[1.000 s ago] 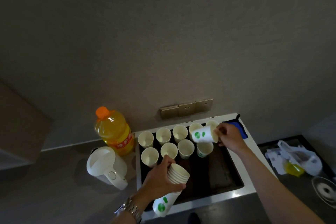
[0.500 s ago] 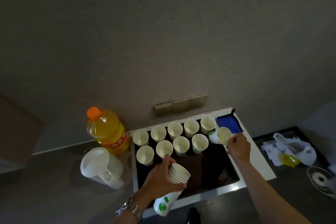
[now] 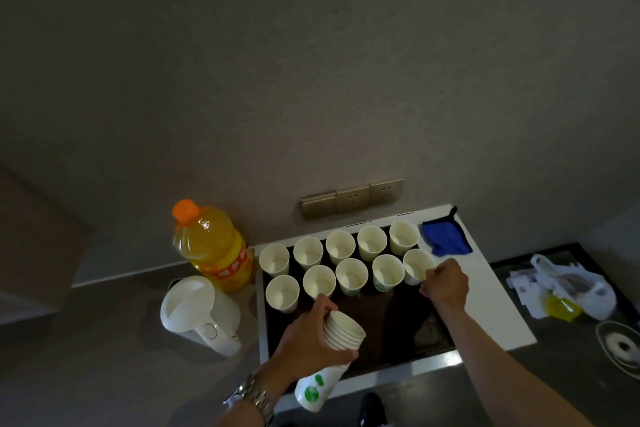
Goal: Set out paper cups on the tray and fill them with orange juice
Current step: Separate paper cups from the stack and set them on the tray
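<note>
A dark tray (image 3: pixel 388 319) with a white rim lies on the counter. Several white paper cups stand upright on it in two rows along its far side. My right hand (image 3: pixel 445 284) grips the rightmost cup of the near row (image 3: pixel 415 265), which stands on the tray. My left hand (image 3: pixel 308 333) holds a tilted stack of nested paper cups (image 3: pixel 334 347) with green marks over the tray's near edge. An orange juice bottle (image 3: pixel 213 246) with an orange cap stands left of the tray, capped.
A white electric kettle (image 3: pixel 199 314) sits in front of the bottle. A blue cloth (image 3: pixel 445 236) lies on the tray's far right corner. A white plastic bag (image 3: pixel 571 284) with papers and a glass dish (image 3: pixel 620 345) lie at the right. Wall sockets (image 3: pixel 353 198) are behind.
My right hand has turned a single cup upright and lowered it onto the tray at the right end of the near row. My left hand kept hold of the stack.
</note>
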Demonstrator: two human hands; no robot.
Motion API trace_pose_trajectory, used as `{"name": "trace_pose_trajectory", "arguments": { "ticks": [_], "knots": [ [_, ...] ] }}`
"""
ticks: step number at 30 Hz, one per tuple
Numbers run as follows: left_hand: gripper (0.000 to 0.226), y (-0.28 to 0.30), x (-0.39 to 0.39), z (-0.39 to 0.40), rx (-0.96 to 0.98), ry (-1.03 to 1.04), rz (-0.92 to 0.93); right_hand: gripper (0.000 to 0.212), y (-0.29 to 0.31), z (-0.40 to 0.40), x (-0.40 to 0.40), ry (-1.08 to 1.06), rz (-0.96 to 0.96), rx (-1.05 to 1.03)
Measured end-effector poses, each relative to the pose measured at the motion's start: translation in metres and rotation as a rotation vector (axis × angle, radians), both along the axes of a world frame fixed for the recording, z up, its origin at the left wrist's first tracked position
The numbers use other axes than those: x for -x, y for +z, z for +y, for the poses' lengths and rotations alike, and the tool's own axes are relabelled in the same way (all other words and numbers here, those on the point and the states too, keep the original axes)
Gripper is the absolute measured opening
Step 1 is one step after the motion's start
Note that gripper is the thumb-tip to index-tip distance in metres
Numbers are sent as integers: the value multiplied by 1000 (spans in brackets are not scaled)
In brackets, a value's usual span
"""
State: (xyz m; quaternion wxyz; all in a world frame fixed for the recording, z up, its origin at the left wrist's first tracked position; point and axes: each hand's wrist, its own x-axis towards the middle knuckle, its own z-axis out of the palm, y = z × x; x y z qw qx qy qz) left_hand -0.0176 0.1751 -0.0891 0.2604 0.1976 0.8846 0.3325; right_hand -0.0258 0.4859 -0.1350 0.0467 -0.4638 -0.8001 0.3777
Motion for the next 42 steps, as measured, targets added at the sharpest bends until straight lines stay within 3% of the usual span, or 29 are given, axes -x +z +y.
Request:
{"name": "trace_pose_trajectory", "arguments": {
  "ticks": [8, 12, 15, 18, 20, 22, 25, 27, 29, 32, 36, 42],
  "knots": [
    [79, -1, 0, -4, 2, 2, -3, 7, 0, -7, 4, -44, 53, 59],
    [79, -3, 1, -6, 1, 5, -5, 26, -5, -6, 3, -63, 66, 122],
    [79, -3, 1, -5, 1, 6, -4, 44, 2, -10, -1, -80, 62, 34],
    [77, -4, 2, -5, 3, 20, 1, 31, 25, -22, -1, -105, 150, -99],
    [77, -5, 5, -5, -5, 32, -4, 18, 42, -34, 4, 7, 277, -181],
    [76, -5, 8, -5, -17, 42, -1, 16, 54, -49, 10, 286, 337, -175],
    [75, -2, 11, -4, -34, 54, 11, 20, 57, -72, 18, 822, 177, 11],
    [74, -1, 13, -3, -51, 64, 15, 34, 50, -86, 19, 1028, 57, 76],
    [73, -1, 15, -2, -83, 89, 20, 41, 42, -94, 18, 1098, 6, 56],
    [72, -1, 16, -3, -93, 128, 49, 20, 33, -98, 16, 1174, 0, 101],
    [76, -2, 13, -3, -77, 147, 52, 12, 27, -98, 12, 1092, 31, 350],
    [79, -6, -1, 1, -103, 208, 29, 15, 22, -93, 12, 1092, 85, 427]
  ]
}}
